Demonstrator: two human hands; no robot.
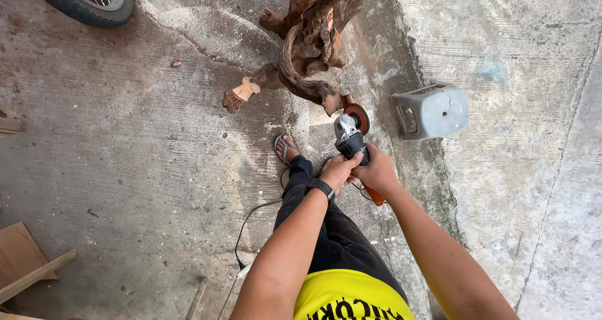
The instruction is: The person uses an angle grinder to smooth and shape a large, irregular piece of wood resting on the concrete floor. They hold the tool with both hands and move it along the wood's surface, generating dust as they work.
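Underfoot, rough concrete floor (125, 169) outdoors — dusty, cracked, pale sanding dust ringing stump base. Gnarled wood stump (310, 41) at 12 o'clock, reddish, partly shaped; bark chip at 11, much surface looks unworked. Grey plastic stool (433, 111) at 2, tipped. Wheel (94, 0) at 10. Angle grinder (351, 135) — disc touching stump's lower edge. Left hand (338, 171), right hand (376, 169) both closed around grinder.
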